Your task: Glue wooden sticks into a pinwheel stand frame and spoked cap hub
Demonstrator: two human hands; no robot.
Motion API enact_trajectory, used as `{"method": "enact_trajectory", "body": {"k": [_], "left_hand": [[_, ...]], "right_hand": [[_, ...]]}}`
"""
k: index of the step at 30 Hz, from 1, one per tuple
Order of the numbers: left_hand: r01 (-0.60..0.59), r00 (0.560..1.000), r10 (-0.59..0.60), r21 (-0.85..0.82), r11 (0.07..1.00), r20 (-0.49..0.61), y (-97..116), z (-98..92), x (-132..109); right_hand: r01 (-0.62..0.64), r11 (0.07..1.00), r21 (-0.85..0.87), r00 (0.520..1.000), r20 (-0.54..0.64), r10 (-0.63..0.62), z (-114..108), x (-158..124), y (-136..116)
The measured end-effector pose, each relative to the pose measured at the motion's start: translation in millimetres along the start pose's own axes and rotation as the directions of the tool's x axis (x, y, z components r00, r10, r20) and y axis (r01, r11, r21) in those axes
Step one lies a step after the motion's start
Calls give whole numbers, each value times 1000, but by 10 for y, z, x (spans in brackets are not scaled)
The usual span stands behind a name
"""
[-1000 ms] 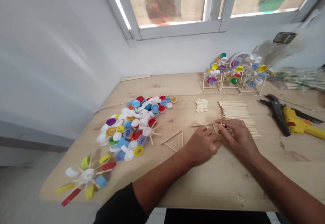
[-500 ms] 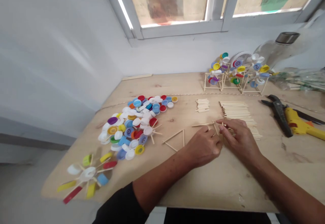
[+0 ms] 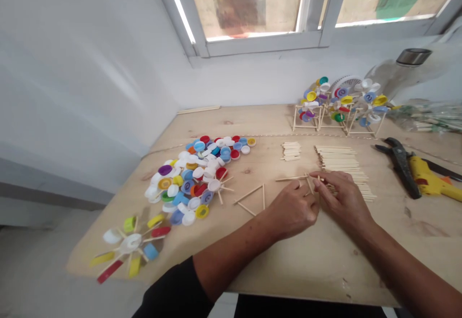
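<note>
My left hand (image 3: 295,209) is closed, its fingertips pressed on thin wooden sticks (image 3: 291,178) that meet at a corner just above the tabletop. Close on its right, my right hand (image 3: 341,195) pinches the same joined sticks between thumb and fingers. Parts of these sticks are hidden by the fingers. Left of my hands lies an open triangle of joined sticks (image 3: 263,197) flat on the table. A row of loose wooden sticks (image 3: 335,157) extends beyond and partly behind my right hand, with a bundle of shorter sticks (image 3: 290,151) to its left.
Colourful bottle caps (image 3: 195,173) are heaped at left, near a cap-and-stick wheel (image 3: 130,244). Several small wheels on stick frames (image 3: 339,104) stand at the back right. Pliers (image 3: 402,169) and a yellow glue gun (image 3: 428,176) lie at right. A string (image 3: 274,135) crosses the table.
The whole view has shifted slightly, with the scene sliding right and a little down. Both hands keep nearly the same hold on the sticks.
</note>
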State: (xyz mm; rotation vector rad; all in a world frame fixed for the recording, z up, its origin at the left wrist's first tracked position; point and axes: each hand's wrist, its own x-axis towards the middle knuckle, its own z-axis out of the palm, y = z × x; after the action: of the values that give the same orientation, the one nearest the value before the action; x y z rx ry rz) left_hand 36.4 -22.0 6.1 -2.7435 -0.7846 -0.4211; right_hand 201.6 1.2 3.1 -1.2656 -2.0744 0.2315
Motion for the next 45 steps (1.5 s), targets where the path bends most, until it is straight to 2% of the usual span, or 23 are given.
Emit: {"method": "enact_trajectory", "body": {"k": [6, 10, 15, 21, 27, 31, 34, 36, 45], "left_hand": [[59, 998, -58, -35, 998, 22, -116, -15, -32], [239, 970, -235, -62, 969, 63, -343, -118, -67], [510, 859, -508, -186, 840, 63, -563, -286, -158], [710, 704, -690, -198, 676, 170, -591, -452, -448], [856, 515, -838, -162, 491, 182, -353, -529, -894], [899, 425, -895, -174, 401, 132, -130, -515, -1112], [930, 355, -929, -143, 339, 103, -21, -478, -1188], [941, 329, -939, -116, 317, 97, 17, -450, -1206], [964, 266, -955, -46, 262, 131, 76, -361, -1194]], "right_hand": [[17, 1000, -15, 1000, -11, -17, -8, -5, 16], [13, 1000, -19, 1000, -14, -13, -16, -6, 12], [-28, 1000, -13, 1000, 9, 28, -10, -14, 26], [-22, 1000, -4, 1000, 12, 22, -30, -10, 18], [-49, 999, 16, 998, 44, 48, -50, 3, 15], [-47, 999, 2, 998, 49, 47, -56, -2, 28], [-27, 999, -18, 998, 49, 28, -60, -2, 43], [-16, 1000, -20, 999, 49, 17, -62, 3, 51], [-2, 1000, -5, 999, 41, 3, -80, 27, 34]]}}
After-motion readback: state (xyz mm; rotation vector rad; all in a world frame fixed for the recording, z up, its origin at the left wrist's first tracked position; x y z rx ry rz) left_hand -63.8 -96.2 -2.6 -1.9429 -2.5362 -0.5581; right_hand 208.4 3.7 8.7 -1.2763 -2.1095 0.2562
